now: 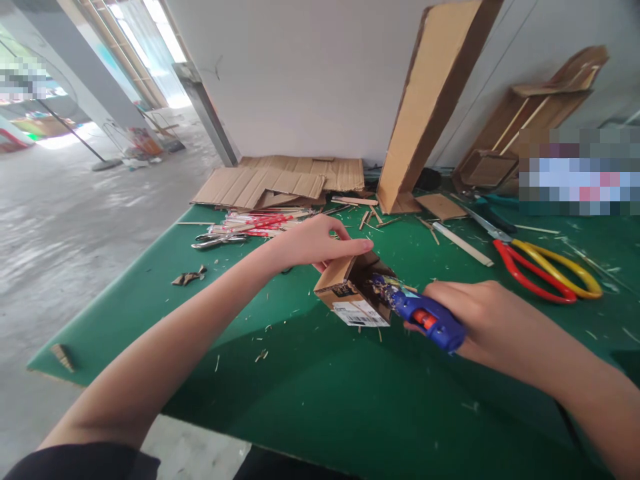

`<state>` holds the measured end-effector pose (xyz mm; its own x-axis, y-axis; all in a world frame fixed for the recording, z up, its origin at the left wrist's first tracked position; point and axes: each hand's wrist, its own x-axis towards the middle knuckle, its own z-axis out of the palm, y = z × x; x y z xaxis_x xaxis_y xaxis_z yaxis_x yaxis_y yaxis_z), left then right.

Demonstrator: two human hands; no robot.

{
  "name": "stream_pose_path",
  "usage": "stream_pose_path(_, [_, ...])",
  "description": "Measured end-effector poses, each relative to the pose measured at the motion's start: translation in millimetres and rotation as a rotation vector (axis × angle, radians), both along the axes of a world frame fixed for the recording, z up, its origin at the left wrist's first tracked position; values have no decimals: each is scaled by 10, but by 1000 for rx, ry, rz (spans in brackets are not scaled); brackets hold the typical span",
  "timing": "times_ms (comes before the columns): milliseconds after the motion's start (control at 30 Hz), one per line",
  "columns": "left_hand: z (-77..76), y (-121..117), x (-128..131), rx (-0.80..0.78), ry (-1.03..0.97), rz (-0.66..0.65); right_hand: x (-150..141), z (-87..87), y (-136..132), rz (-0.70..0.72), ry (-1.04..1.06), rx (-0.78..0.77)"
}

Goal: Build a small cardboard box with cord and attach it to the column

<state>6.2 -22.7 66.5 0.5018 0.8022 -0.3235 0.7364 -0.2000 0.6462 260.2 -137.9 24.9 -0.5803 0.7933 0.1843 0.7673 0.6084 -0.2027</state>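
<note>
My left hand (327, 241) grips the far side of a small folded cardboard box (334, 275), its thumb lying along the top edge. A white printed label (361, 313) is stuck on the side facing me, and the box's right side gapes. Wrapped in my right hand (465, 307) is a blue glue gun (433, 320) with an orange part in its body. Its front end reaches into the opening of the box, so the nozzle tip is hidden. Both hands are just above the green tabletop (310, 393).
Flat cardboard sheets (270, 187) and red-and-white wrapped sticks (257, 223) lie at the back, near metal pliers-like tools (220, 240). A tall cardboard post (430, 93) stands behind the box. Large scissors (545, 267) with red and yellow handles lie at right, by a pale stick (463, 245).
</note>
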Motion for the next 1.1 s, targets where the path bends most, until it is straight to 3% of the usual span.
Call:
stream_pose_path(333, [-3,5,4,-2,-18,3,-9,11,-15,6,-3,25])
stream_pose_path(567, [-1,-11,5,-2,-7,-3,-19,66,20,8,41,-108])
stream_pose_path(767, [-3,4,12,-3,-8,-9,-51,87,19,-30,-14,-63])
stream_pose_path(1100, [35,-22,11,0,-2,6,-8,130,-37,22,-28,34])
